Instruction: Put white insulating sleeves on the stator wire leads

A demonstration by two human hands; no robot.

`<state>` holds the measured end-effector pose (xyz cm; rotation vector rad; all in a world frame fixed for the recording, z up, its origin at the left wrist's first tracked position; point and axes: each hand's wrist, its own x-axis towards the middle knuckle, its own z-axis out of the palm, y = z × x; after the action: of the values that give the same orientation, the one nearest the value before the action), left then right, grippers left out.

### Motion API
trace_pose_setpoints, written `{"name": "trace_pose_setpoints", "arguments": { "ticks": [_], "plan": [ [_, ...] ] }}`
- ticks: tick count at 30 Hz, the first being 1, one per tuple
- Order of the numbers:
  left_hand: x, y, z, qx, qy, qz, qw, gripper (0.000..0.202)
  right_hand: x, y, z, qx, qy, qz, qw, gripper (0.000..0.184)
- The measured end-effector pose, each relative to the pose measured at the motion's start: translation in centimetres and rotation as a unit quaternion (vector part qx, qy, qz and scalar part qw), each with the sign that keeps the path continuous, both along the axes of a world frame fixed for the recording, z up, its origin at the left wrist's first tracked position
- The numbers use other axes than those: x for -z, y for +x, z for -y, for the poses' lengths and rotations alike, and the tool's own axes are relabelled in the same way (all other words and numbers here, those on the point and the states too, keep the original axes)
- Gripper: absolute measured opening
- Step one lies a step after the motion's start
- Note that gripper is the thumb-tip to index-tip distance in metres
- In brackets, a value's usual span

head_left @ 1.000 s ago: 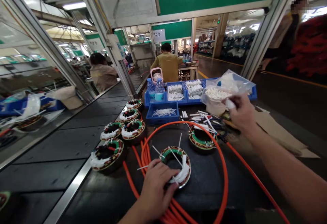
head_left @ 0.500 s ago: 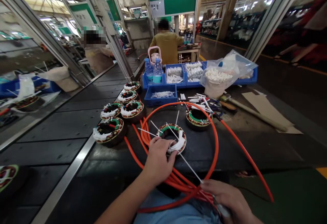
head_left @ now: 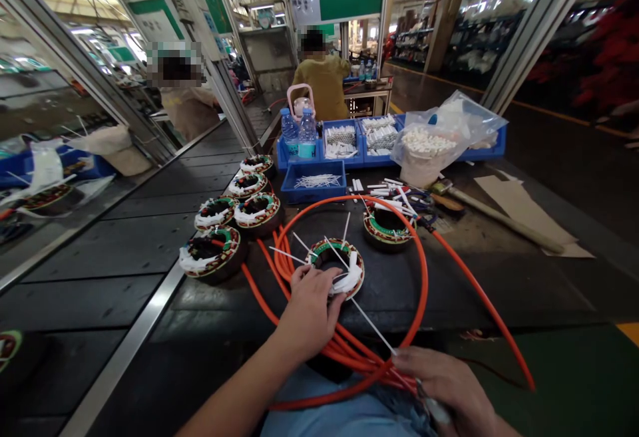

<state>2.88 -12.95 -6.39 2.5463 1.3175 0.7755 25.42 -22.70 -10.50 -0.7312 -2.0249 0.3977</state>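
My left hand [head_left: 308,310] rests on the near edge of a round motor stator [head_left: 344,263] with white wrapping and thin white ties sticking out of it; its fingers curl on the stator's rim. My right hand [head_left: 449,390] is low at the front, fingers pinched on a long thin white tie [head_left: 372,327] that runs up to the stator. A coiled orange hose [head_left: 424,271] loops around the stator on the dark bench.
Several more stators [head_left: 212,254] sit in a row to the left, one more [head_left: 388,227] behind. Blue bins [head_left: 313,184] hold white parts, with water bottles [head_left: 307,134] and a plastic bag of white pieces [head_left: 429,147]. Two people sit beyond.
My right hand came back from the plastic bag down to the front edge and now holds a white tie stretched from the stator. My left hand stayed on the stator.
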Motion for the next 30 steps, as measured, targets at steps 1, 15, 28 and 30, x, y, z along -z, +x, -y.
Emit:
{"name": "trace_pose_setpoints", "arguments": {
  "ticks": [1,15,28,30],
  "plan": [
    [0.1,0.1,0.0,-0.005,-0.002,-0.003,1.000,0.031,0.2,-0.4,-0.5,0.002,0.001,0.007,1.000,0.041],
    [0.8,0.2,0.2,0.002,0.032,0.091,0.995,0.028,-0.9,-3.8,-6.5,0.015,-0.312,-0.145,0.939,0.011],
    [0.9,0.2,0.1,0.002,0.026,0.125,0.992,0.025,-1.2,-4.6,-7.5,0.023,-0.414,-0.200,0.888,0.013],
    [1.0,0.2,0.1,0.001,0.029,0.126,0.992,0.025,-1.2,-4.6,-7.6,0.030,-0.414,-0.181,0.891,0.011]
  ]
}}
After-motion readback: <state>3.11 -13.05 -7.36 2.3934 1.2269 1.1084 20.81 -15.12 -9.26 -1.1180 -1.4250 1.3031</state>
